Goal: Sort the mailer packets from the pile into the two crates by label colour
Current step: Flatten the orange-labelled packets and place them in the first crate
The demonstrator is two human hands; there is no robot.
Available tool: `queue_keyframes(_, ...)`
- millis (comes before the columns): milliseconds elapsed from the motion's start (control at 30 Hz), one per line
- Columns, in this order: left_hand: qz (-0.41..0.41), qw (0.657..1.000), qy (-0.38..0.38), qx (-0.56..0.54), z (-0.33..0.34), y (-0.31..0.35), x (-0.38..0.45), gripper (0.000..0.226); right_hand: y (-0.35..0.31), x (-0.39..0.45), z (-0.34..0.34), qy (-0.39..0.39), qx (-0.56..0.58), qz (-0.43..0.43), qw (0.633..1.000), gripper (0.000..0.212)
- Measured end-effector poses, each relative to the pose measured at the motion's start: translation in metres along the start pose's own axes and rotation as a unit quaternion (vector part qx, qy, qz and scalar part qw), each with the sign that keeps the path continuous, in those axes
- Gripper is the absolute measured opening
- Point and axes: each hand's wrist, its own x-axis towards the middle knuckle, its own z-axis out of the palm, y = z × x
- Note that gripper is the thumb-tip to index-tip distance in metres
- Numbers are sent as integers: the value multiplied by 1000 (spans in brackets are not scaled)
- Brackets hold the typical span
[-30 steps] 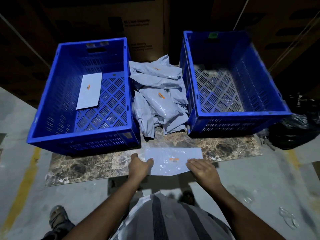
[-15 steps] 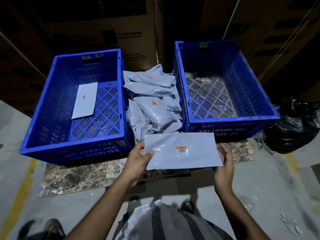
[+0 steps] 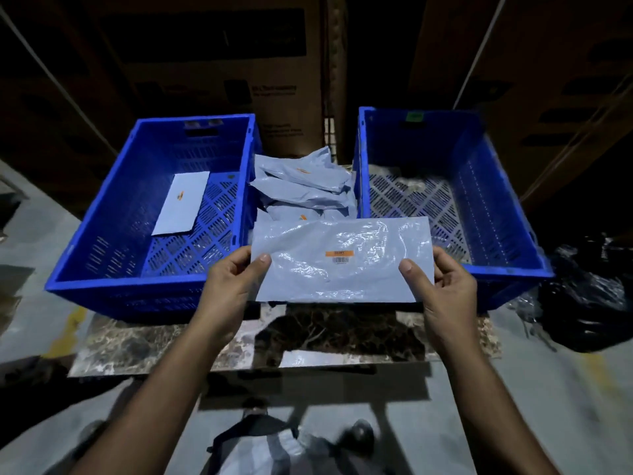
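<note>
Both hands [image 3: 236,286] have raised the packet [image 3: 342,258] higher, closer.

- Dim light; tall cardboard boxes [image 3: 219,63] form the back wall.
- Grey concrete floor [image 3: 548,389], yellow line [image 3: 66,332] at left.
- Brown marble slab [image 3: 144,347]; possibly a black plastic bag [image 3: 582,303] at right.

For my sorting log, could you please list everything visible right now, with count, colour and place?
Held packet: one, pale blue, orange label, lifted in front of the crates.
Pile: several pale blue packets, exact count unclear, between the crates.
Left crate: one, blue, holding one flat packet with an orange label.
Right crate: one, blue, no packet visible inside.
Marble slab: one, brown, under the crates.
Black bag: one, far right on the floor.
Cardboard boxes: brown, behind.
Left hand: grips the packet's left edge.
Right hand: grips its right edge.
</note>
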Motion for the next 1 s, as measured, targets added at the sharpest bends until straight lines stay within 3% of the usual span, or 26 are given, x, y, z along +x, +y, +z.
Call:
queue_keyframes(300,-3,993,122,-2,-94,22,43,23,-15,49,112,-80,-62,-36,994,19)
queue_keyframes(433,-31,992,123,-17,-146,27,70,20,-11,78,189,-85,-68,-31,994,16)
queue_keyframes(567,-43,980,163,-103,-188,26,99,21,-8,107,275,-115,28,48,992,25)
queue_keyframes(700,-44,950,209,-228,-200,30,122,16,5,115,351,-121,139,171,968,19)
queue_keyframes(833,-70,939,212,-263,-208,27,137,13,30,120,399,-157,31,210,965,29)
queue_keyframes(900,-77,947,209,-230,-217,25,146,17,45,130,418,-150,-43,208,966,28)
queue_keyframes(1000,-74,969,191,-136,-236,28,161,46,60,155,439,-104,-172,154,967,17)
